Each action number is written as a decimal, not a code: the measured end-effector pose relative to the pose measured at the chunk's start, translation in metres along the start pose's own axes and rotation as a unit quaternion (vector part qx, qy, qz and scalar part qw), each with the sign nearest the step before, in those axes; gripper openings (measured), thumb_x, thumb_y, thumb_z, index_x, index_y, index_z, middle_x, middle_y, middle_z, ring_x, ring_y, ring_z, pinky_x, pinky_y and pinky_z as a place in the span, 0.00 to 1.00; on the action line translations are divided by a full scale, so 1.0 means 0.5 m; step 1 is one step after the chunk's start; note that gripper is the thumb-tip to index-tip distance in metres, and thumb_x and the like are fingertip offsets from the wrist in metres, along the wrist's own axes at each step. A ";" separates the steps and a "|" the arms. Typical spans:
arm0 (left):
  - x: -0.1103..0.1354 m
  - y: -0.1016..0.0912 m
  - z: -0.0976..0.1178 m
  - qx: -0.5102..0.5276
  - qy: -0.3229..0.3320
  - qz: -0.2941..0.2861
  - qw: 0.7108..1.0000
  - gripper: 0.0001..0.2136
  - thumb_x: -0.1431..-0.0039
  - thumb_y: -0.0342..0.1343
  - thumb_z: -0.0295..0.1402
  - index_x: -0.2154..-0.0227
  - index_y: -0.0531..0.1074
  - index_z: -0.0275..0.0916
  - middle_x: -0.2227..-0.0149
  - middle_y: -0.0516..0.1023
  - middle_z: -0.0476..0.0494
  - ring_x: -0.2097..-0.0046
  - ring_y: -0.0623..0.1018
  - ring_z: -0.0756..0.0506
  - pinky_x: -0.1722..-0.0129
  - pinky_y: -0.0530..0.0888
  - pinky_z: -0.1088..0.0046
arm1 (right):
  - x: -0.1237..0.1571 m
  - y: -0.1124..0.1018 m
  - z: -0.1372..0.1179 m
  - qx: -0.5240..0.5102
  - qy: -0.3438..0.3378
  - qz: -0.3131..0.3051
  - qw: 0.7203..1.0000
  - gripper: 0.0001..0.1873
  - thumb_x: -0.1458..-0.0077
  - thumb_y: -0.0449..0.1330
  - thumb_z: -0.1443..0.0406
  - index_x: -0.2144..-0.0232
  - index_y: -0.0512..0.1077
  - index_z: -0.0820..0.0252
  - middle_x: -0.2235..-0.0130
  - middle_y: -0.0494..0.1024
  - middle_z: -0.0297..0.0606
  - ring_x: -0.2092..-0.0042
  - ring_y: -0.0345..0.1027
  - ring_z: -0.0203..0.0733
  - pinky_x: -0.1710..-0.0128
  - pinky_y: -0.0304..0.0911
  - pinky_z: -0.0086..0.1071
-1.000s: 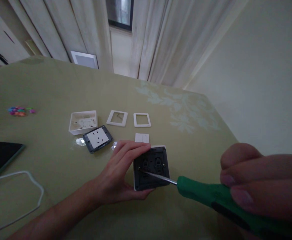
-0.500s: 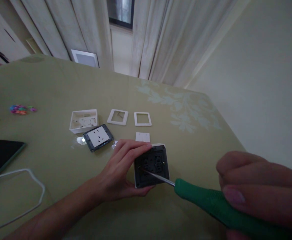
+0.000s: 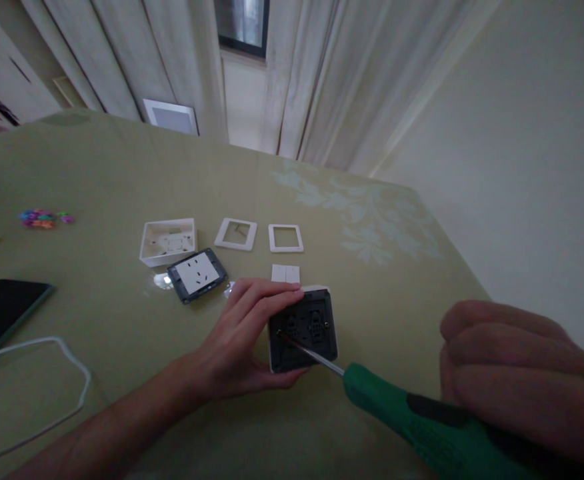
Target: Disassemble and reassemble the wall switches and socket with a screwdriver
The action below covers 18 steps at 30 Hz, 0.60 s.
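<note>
My left hand (image 3: 252, 340) is closed around a wall switch (image 3: 305, 353), whose dark inner face and white edge show. In my right hand (image 3: 517, 373) is a green-handled screwdriver (image 3: 392, 400), its shaft slanting up and left. The tip meets a small brass-coloured screw (image 3: 279, 332) at the left side of the dark face. Another screw (image 3: 327, 325) sits at the right side. Just beyond the switch lie white rocker buttons (image 3: 285, 273), partly hidden by it. A dark-framed socket (image 3: 197, 275) leans against a white mounting box (image 3: 168, 241).
Two white cover frames (image 3: 235, 234) (image 3: 286, 238) lie beyond my hands. At the left are a phone (image 3: 7, 313), a white cable (image 3: 79, 373) and a pile of small colourful pieces (image 3: 42, 219). Curtains (image 3: 312, 80) and a wall border the table (image 3: 122, 173).
The screwdriver handle has turned, bringing a black patch into view. My right fingers have shifted on it, and the thumb no longer shows. The switch has barely moved.
</note>
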<state>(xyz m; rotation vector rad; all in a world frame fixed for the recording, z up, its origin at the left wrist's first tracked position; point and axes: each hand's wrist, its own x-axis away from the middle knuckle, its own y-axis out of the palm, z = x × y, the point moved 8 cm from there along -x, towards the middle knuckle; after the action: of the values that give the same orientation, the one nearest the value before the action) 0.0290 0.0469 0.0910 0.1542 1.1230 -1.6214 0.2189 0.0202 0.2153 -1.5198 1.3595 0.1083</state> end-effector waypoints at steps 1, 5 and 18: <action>0.000 0.001 0.000 0.001 0.000 -0.002 1.000 0.40 0.41 0.73 0.40 0.31 0.61 0.43 0.40 0.77 0.32 0.42 0.77 0.33 0.42 0.72 0.54 | -0.012 0.017 -0.004 -0.016 -0.015 -0.024 0.999 0.06 0.36 0.69 0.54 0.58 0.78 0.43 0.69 0.76 0.34 0.67 0.73 0.48 0.67 0.75 0.45; 0.002 0.019 -0.011 0.006 -0.020 -0.042 0.999 0.42 0.41 0.73 0.39 0.29 0.58 0.43 0.40 0.78 0.33 0.42 0.76 0.33 0.42 0.73 0.53 | -0.056 0.056 -0.001 -0.027 -0.053 -0.080 0.995 0.11 0.37 0.70 0.52 0.56 0.79 0.45 0.67 0.79 0.35 0.64 0.76 0.49 0.69 0.72 0.39; 0.021 0.097 -0.060 0.051 -0.063 -0.137 0.987 0.33 0.42 0.70 0.44 0.36 0.67 0.49 0.42 0.80 0.42 0.44 0.80 0.32 0.42 0.77 0.49 | -0.068 0.098 0.010 0.004 -0.148 -0.174 0.974 0.04 0.34 0.60 0.66 0.59 0.75 0.59 0.68 0.77 0.36 0.68 0.69 0.41 0.68 0.62 0.35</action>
<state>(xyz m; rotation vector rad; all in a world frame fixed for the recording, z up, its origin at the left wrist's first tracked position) 0.0515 0.0637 0.0400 -0.0381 0.9959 -1.9068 0.1720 0.0561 0.2055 -1.6380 0.8461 0.1027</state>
